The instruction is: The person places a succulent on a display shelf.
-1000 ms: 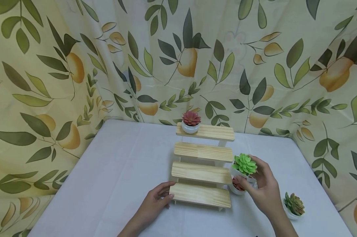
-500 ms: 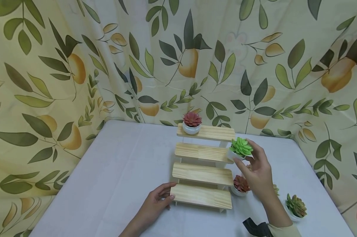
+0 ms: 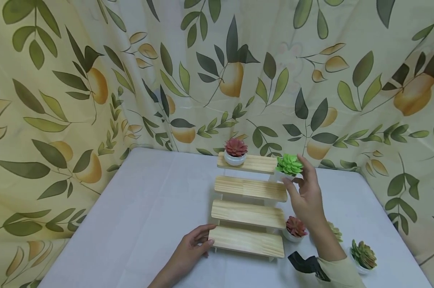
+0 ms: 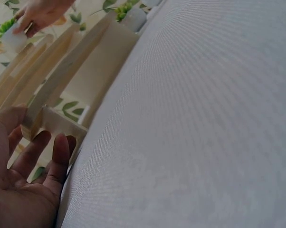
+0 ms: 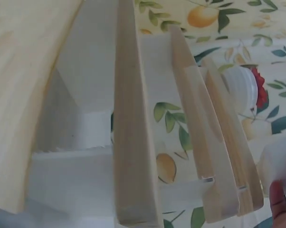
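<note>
A four-step wooden shelf stand (image 3: 248, 213) with white supports stands on the white-covered table. My left hand (image 3: 193, 246) grips the left end of its lowest step; in the left wrist view, fingers (image 4: 57, 161) curl beneath that end. A green artificial succulent (image 3: 289, 165) in a white pot is held between the thumb and fingers of my right hand (image 3: 307, 196). It is at the right end of the top step; whether its pot (image 5: 278, 164) touches the wood I cannot tell. At the top step's left end sits a red succulent (image 3: 236, 149) in a white pot.
Right of the stand are another red potted succulent (image 3: 295, 227), a yellow-green succulent (image 3: 335, 231) partly behind my right forearm, and a green-brown one (image 3: 363, 255). A black strap (image 3: 307, 265) hangs at the right wrist. Leaf-and-fruit patterned curtains (image 3: 209, 80) enclose the table's back and sides.
My right hand has lifted the green succulent from beside the stand's lower steps up and away from me to the top step's right end. The left hand keeps its grip.
</note>
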Demonstrator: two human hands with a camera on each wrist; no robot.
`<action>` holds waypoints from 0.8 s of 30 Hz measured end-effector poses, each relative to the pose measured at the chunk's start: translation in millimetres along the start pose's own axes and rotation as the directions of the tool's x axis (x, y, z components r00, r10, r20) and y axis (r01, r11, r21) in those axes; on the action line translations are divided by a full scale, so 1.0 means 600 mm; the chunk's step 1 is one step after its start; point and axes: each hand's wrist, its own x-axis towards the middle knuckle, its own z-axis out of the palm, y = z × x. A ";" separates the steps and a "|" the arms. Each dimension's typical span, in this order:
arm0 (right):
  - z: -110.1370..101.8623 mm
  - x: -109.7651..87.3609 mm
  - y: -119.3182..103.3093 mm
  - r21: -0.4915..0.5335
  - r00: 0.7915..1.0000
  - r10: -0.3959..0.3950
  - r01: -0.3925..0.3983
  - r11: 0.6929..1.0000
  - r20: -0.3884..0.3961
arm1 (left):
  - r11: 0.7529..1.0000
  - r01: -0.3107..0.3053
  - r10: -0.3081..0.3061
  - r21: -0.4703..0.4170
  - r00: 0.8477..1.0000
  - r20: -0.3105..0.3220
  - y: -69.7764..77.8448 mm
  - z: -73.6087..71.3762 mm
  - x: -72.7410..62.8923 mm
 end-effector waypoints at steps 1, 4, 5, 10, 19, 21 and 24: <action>0.001 0.004 0.000 0.012 1.000 -0.008 0.008 1.000 0.011 | 1.000 -0.001 0.001 0.001 1.000 -0.001 0.000 0.000 0.000; 0.002 0.019 -0.001 0.001 0.998 -0.011 0.011 1.000 0.068 | 1.000 -0.005 0.005 -0.001 1.000 -0.003 -0.001 0.000 0.001; 0.003 0.025 -0.001 -0.002 0.996 -0.003 0.003 1.000 0.087 | 1.000 -0.008 0.008 -0.004 1.000 -0.002 -0.001 0.000 0.001; 0.002 0.048 0.000 -0.026 0.987 0.052 -0.049 0.998 0.151 | 1.000 -0.015 0.015 -0.014 1.000 0.006 -0.001 0.001 0.001; 0.003 0.054 -0.001 -0.051 0.969 0.155 -0.148 0.988 0.194 | 1.000 -0.018 0.018 -0.010 1.000 0.012 -0.005 0.002 0.001; 0.004 0.055 -0.002 -0.053 0.966 0.167 -0.160 0.986 0.196 | 1.000 -0.026 0.026 -0.007 1.000 0.014 -0.005 0.001 0.001; 0.003 0.057 -0.003 -0.051 0.964 0.179 -0.172 0.984 0.198 | 1.000 -0.029 0.029 -0.008 0.999 0.014 -0.005 0.001 0.002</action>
